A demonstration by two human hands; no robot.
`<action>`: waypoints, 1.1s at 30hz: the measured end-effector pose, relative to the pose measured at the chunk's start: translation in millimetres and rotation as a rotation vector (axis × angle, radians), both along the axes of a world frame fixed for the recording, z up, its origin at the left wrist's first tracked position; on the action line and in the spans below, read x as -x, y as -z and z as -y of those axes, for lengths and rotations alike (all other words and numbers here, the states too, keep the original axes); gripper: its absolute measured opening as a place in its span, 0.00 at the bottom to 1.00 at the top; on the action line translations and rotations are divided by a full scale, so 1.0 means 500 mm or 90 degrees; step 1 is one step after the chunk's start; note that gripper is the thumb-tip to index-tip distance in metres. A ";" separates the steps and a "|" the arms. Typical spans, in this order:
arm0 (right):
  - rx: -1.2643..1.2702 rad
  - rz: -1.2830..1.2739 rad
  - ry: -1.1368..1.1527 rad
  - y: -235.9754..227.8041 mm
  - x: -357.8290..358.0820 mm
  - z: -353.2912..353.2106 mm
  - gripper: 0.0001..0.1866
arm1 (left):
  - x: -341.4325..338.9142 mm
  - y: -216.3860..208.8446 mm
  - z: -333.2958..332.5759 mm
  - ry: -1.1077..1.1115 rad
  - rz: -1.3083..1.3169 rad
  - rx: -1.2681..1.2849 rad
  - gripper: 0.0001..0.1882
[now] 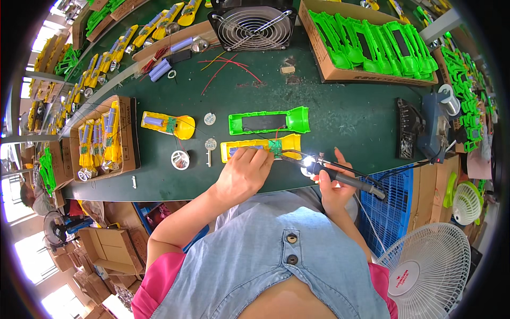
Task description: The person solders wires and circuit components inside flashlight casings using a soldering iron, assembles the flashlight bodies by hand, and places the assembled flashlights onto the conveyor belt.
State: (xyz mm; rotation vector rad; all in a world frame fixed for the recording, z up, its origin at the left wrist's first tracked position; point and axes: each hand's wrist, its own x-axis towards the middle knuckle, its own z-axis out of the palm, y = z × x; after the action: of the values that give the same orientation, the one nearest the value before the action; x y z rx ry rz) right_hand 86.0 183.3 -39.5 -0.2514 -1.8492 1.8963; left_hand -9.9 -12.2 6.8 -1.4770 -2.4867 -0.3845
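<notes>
My left hand (241,173) bends its fingers over the near side of a yellow flashlight half-shell (289,142) on the bench; what the fingertips press is partly hidden. Inside this shell lie a blue battery (254,148) and a small green circuit board (275,148). In my right hand (336,194) is a black-handled soldering iron (348,179), its thin end reaching left toward the board. A bright light glares near its front. Just beyond lies a green half-shell (298,119) with a black insert (263,123).
Left of my hands are another yellow half-shell (185,127), a round reflector (180,160) and a box (130,133) of wired yellow shells. A fan (252,29) and a box of green shells (372,78) stand at the back. A solder spool (449,101) is at right.
</notes>
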 end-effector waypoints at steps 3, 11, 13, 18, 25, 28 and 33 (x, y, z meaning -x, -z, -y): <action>0.085 0.023 0.014 -0.014 -0.003 0.010 0.12 | -0.001 0.001 0.000 0.002 0.000 -0.005 0.15; 0.134 0.015 0.021 -0.018 -0.001 -0.008 0.12 | -0.003 -0.001 0.001 -0.001 -0.005 0.004 0.14; 0.091 -0.009 0.034 -0.012 0.007 -0.018 0.12 | -0.003 -0.001 0.003 -0.006 -0.007 0.002 0.14; 0.082 -0.007 0.068 -0.011 0.012 -0.034 0.12 | -0.001 -0.001 -0.006 -0.015 -0.016 -0.017 0.15; 0.041 -0.104 0.092 -0.012 0.013 -0.064 0.14 | 0.096 0.025 0.017 -0.339 0.020 -0.041 0.16; -0.044 -0.153 0.091 -0.029 0.022 -0.084 0.15 | 0.121 0.042 0.041 -0.396 0.101 -0.011 0.14; -0.163 -0.192 0.114 -0.058 0.044 -0.158 0.15 | 0.046 0.046 0.061 -0.348 0.099 -0.295 0.13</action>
State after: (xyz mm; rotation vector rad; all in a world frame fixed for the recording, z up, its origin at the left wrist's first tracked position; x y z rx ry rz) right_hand 64.1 262.5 -10.5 -0.0402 -1.7736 1.4702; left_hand -32.8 -42.7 -16.1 -0.5851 -2.5415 -0.9077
